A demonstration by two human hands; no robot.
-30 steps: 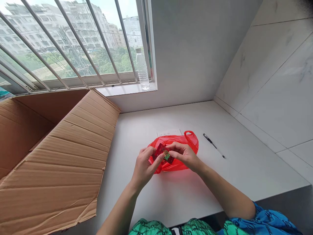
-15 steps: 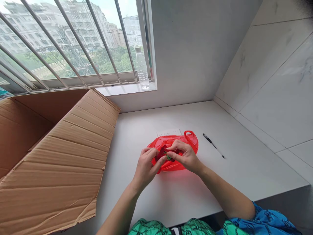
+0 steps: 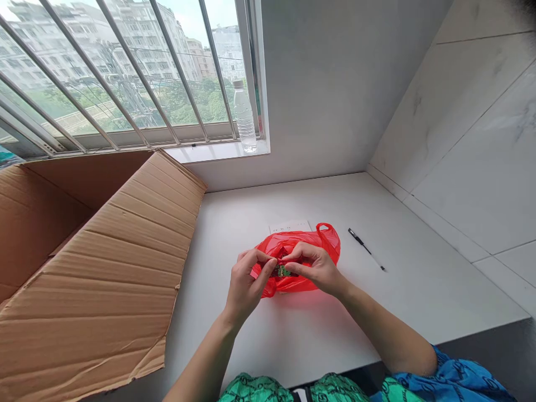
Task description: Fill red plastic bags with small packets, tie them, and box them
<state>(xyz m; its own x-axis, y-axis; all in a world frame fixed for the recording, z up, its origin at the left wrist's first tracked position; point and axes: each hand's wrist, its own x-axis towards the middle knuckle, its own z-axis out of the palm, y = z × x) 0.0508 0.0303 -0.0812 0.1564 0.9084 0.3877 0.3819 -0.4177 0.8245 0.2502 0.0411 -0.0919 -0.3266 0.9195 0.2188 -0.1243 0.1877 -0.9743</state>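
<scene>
Since half a second ago, the left hand (image 3: 246, 282) has shifted slightly left in the head view, and the small red packet with green print (image 3: 282, 271) has turned more level. It is held up between both hands, in front of the thin red plastic bag (image 3: 300, 284) on the white worktop (image 3: 288, 340). Left thumb and index fingers are clamped on the packet's left end. At its right end, the right hand (image 3: 317, 269) shows a gap between thumb and index tip; whether these grip it, I cannot tell. White printed paper (image 3: 290, 226) lies partly behind the bag, and a slim black-and-clear pen (image 3: 367, 249) lies to the right.
</scene>
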